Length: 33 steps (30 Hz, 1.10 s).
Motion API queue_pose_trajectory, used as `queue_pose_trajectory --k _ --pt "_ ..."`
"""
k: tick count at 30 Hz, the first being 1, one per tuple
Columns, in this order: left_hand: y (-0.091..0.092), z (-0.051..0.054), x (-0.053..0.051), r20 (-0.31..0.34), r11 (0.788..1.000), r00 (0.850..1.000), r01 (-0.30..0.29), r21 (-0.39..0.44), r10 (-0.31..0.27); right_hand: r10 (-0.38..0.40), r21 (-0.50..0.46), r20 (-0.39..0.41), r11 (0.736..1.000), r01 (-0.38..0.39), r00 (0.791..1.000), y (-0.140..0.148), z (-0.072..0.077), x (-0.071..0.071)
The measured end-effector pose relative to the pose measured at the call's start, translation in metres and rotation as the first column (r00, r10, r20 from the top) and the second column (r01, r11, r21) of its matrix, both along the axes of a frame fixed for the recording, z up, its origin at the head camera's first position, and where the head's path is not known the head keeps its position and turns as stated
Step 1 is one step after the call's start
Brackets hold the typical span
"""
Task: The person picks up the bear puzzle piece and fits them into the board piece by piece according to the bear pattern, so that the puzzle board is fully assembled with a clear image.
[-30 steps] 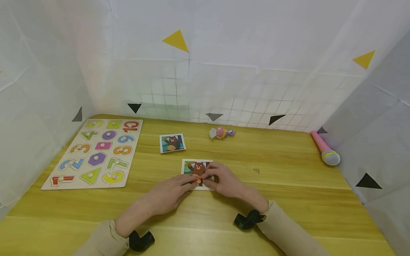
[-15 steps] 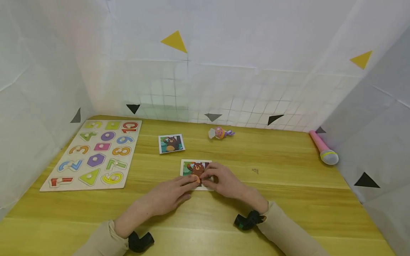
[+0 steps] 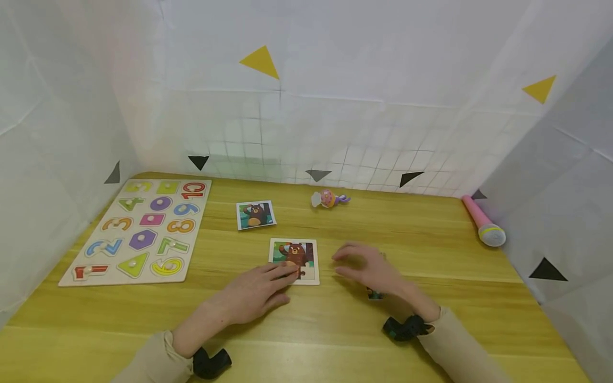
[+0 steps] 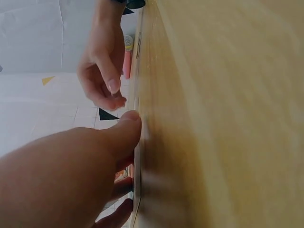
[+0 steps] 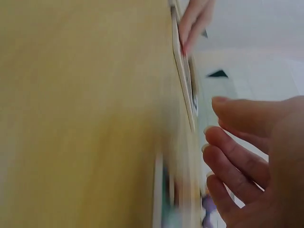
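Note:
A small framed bear jigsaw [image 3: 308, 250] lies flat on the wooden table, its lower right part showing bare backing. My left hand [image 3: 258, 290] rests on its lower left, fingers extended and fingertips touching the bear's belly. To the right of the jigsaw, my right hand [image 3: 366, 266] is raised off the table with fingers loosely bent; nothing shows between them in the right wrist view. Beneath that hand lies a loose dark and green puzzle piece [image 3: 375, 294], partly hidden by it. A blurred piece [image 5: 166, 194] also shows low in the right wrist view.
Behind the jigsaw lies a bear picture card [image 3: 256, 215]. A number and shape peg board [image 3: 193, 250] covers the left side. Towards the back is a small pink and purple toy [image 3: 329, 199]. A pink toy microphone [image 3: 483, 221] lies by the right edge. White sheeting [image 3: 335, 53] encloses the table.
My right hand has left the jigsaw and moved to the right, uncovering the bare lower right part. A loose piece has come into view under it. My left hand has stayed nearly still.

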State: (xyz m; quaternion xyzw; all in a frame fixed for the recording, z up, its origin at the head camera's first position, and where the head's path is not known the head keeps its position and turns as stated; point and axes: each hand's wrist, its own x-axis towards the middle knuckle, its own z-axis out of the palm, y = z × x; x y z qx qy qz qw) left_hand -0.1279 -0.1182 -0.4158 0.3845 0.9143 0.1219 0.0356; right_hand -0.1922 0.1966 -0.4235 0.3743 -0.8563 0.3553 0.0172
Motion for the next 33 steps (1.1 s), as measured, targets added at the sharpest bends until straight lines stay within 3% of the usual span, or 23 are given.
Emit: queue_pose_trajectory --k 5,11,16,22,33 --pt "0.0 0.0 0.0 -0.003 1.0 1.0 0.01 0.003 -0.01 -0.051 0.011 0.033 0.999 0.051 0.998 0.033 0.0 0.005" --pt "0.0 0.0 0.0 0.025 1.0 1.0 0.009 0.024 -0.01 -0.016 -0.022 0.068 1.0 0.017 0.998 0.062 0.0 0.01" --pt "0.0 0.0 0.0 0.066 0.999 0.998 -0.006 0.038 0.003 -0.036 0.035 0.114 0.999 0.032 0.993 0.079 -0.002 0.013" --pt "0.0 0.0 -0.001 0.077 0.999 0.997 -0.012 0.038 0.009 -0.033 0.071 0.173 0.997 0.021 0.984 0.09 -0.004 0.015" --pt "0.0 0.001 -0.001 0.104 0.999 0.994 -0.021 0.039 0.017 0.01 0.081 0.146 0.996 -0.022 0.989 0.09 -0.005 0.018"
